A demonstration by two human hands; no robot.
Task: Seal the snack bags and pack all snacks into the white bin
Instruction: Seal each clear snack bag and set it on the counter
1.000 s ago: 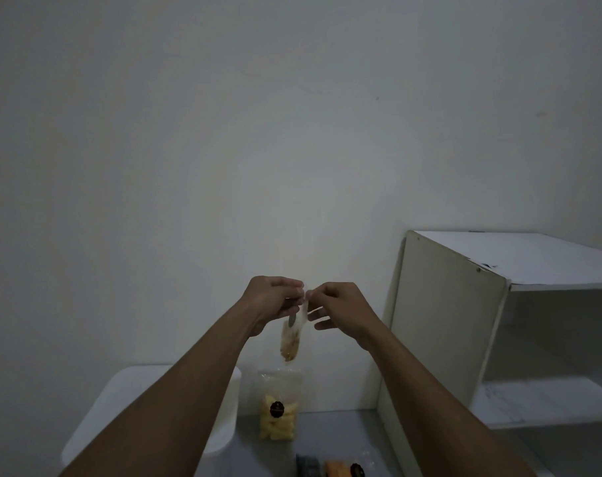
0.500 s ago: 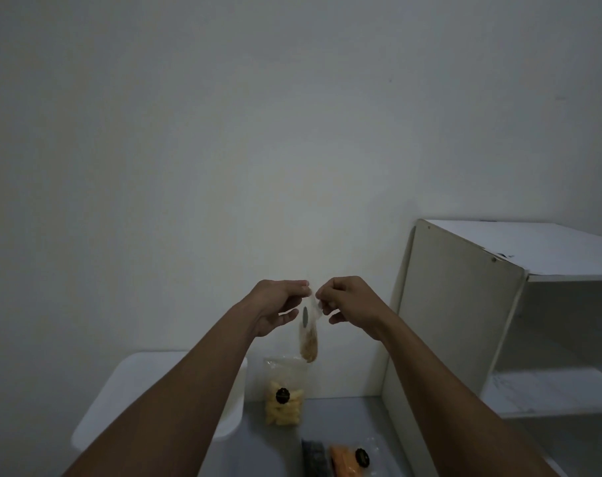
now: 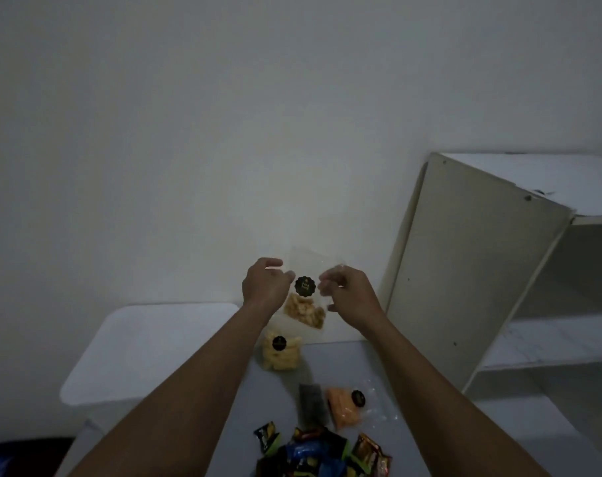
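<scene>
a left hand (image 3: 265, 284) and a right hand (image 3: 348, 297) are pinching a clear plastic snack bag with a round black sticker (image 3: 304, 313) above the far edge of the grey desk (image 3: 413, 428). a yellow snack bag (image 3: 280, 354) and colourful wrapped snacks (image 3: 320, 449) are sitting unpacked outside the white rectangular bin (image 3: 148, 352).

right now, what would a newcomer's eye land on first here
The eye goes to the clear snack bag with a round black sticker, held up mid-frame, pinched between the left hand and right hand. Below, at the bottom edge, a pile of colourful wrapped snacks stands out on the grey surface. The white bin sits at left, a white shelf unit at right.
</scene>
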